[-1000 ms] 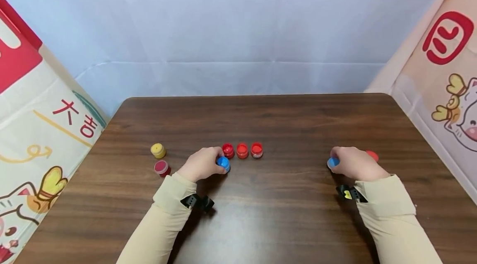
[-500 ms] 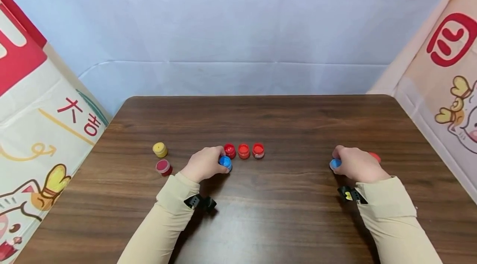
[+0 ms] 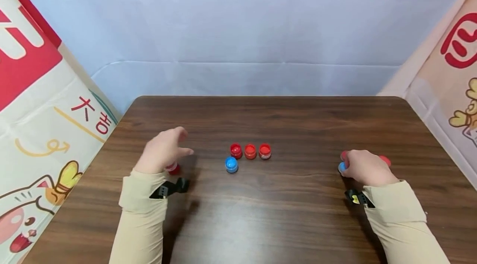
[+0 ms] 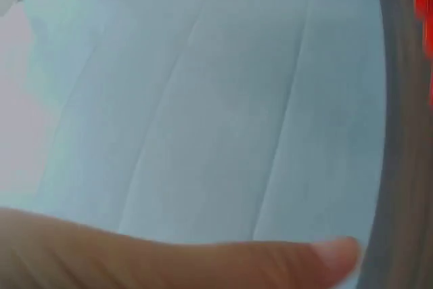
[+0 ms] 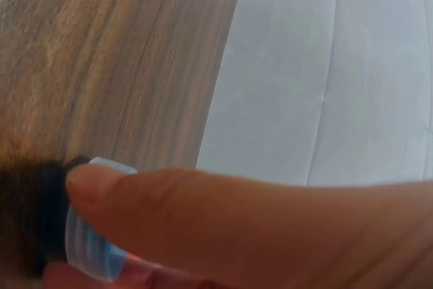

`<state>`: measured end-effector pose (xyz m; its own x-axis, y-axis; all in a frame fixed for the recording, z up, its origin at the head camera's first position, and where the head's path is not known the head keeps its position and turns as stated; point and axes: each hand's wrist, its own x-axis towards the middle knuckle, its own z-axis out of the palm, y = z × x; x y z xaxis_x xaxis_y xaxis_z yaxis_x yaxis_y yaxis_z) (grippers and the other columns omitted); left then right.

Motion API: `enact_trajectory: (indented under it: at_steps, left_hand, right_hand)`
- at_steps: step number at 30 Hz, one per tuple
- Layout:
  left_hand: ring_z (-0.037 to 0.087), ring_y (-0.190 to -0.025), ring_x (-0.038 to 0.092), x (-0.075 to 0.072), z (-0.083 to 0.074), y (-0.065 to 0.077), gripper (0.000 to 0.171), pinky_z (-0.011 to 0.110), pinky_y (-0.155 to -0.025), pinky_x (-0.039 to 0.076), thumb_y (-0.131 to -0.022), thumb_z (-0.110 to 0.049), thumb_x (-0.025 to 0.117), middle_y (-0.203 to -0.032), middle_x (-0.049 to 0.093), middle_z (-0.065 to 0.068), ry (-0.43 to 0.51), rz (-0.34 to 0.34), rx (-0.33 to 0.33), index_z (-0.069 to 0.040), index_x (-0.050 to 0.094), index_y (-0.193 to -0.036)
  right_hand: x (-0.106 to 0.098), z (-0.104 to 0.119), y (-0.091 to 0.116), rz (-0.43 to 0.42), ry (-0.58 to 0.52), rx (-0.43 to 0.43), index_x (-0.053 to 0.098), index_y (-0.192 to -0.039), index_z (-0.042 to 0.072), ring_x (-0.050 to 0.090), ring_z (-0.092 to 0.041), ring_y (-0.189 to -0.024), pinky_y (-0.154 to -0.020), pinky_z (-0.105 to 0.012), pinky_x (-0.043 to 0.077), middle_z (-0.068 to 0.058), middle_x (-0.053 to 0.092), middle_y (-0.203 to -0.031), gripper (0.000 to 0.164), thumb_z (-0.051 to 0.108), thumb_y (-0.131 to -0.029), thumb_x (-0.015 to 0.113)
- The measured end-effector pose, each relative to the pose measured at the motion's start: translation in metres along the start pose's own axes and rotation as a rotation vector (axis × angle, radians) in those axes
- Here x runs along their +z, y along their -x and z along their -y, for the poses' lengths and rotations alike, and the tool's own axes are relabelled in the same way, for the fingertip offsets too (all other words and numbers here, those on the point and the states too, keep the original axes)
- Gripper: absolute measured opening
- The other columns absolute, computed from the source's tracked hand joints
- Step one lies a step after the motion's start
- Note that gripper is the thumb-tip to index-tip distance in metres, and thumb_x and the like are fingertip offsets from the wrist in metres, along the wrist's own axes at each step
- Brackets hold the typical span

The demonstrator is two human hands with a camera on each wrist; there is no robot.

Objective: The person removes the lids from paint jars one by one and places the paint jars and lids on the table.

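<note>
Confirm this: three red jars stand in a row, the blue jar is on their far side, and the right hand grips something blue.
Wrong side: in the head view, the blue jar is on the near side of the three red jars. They do stand in a row, and the right hand grips something blue.

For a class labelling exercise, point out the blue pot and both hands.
Blue pot [image 3: 231, 168], head view: front wall.
Left hand [image 3: 160, 152], head view: back of hand.
Right hand [image 3: 369, 168], head view: back of hand.
</note>
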<state>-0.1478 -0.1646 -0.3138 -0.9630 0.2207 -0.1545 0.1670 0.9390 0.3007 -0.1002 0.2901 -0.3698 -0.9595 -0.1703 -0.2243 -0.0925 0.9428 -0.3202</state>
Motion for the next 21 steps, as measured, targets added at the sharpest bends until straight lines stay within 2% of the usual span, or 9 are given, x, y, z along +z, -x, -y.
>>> enact_trajectory:
  at_steps: [3, 5, 7, 10, 16, 21]
  left_hand:
    - [0.026, -0.083, 0.059, -0.010, 0.018, 0.001, 0.040, 0.043, -0.067, 0.048, -0.079, -0.027, 0.073, -0.095, 0.063, 0.011, -0.042, 0.043, -0.085, -0.002, 0.059, -0.107]
    - [0.022, -0.071, 0.055, -0.010, 0.026, -0.002, 0.026, 0.038, -0.060, 0.045, -0.077, -0.024, 0.072, -0.079, 0.060, 0.007, -0.044, 0.087, -0.117, -0.003, 0.063, -0.090]
    - [0.018, -0.061, 0.048, -0.009, 0.031, -0.005, 0.019, 0.034, -0.054, 0.040, -0.075, -0.020, 0.072, -0.064, 0.052, 0.002, -0.032, 0.124, -0.139, -0.006, 0.060, -0.071]
    - [0.015, -0.053, 0.039, -0.004, 0.037, -0.007, 0.028, 0.030, -0.051, 0.034, -0.071, -0.015, 0.071, -0.052, 0.041, -0.003, -0.010, 0.167, -0.167, -0.012, 0.049, -0.053]
    - [0.014, -0.052, 0.054, 0.011, 0.046, -0.006, 0.020, 0.028, -0.055, 0.040, -0.069, -0.011, 0.072, -0.053, 0.059, 0.001, 0.035, 0.199, -0.166, -0.008, 0.058, -0.055]
    - [0.014, -0.053, 0.053, 0.018, 0.048, -0.006, 0.022, 0.030, -0.054, 0.041, -0.065, -0.011, 0.076, -0.055, 0.057, 0.001, 0.024, 0.193, -0.163, -0.009, 0.055, -0.061]
  right_hand:
    - [-0.002, -0.001, 0.001, 0.003, -0.004, -0.005, 0.030, -0.060, 0.016, 0.019, -0.011, -0.054, -0.053, -0.031, 0.011, 0.007, 0.019, -0.056, 0.028, 0.005, -0.075, 0.051]
    - [-0.003, -0.001, 0.002, -0.005, 0.002, -0.004, 0.031, -0.060, 0.016, 0.019, -0.011, -0.054, -0.053, -0.031, 0.011, 0.006, 0.019, -0.056, 0.027, 0.005, -0.075, 0.051]
    - [-0.004, -0.001, 0.003, -0.015, 0.002, -0.002, 0.030, -0.060, 0.016, 0.019, -0.011, -0.054, -0.053, -0.032, 0.010, 0.006, 0.018, -0.057, 0.028, 0.004, -0.075, 0.050]
    - [-0.002, -0.001, 0.002, -0.017, -0.005, -0.001, 0.031, -0.060, 0.016, 0.020, -0.011, -0.054, -0.053, -0.031, 0.012, 0.007, 0.019, -0.056, 0.030, 0.006, -0.078, 0.053]
    - [0.005, 0.000, 0.001, -0.022, -0.006, 0.011, 0.030, -0.059, 0.017, 0.019, -0.011, -0.055, -0.053, -0.030, 0.012, 0.007, 0.018, -0.057, 0.037, 0.009, -0.080, 0.060]
    - [0.004, -0.001, -0.001, -0.012, -0.004, 0.011, 0.031, -0.061, 0.016, 0.023, -0.011, -0.054, -0.051, -0.030, 0.014, 0.006, 0.022, -0.057, 0.036, 0.013, -0.081, 0.061]
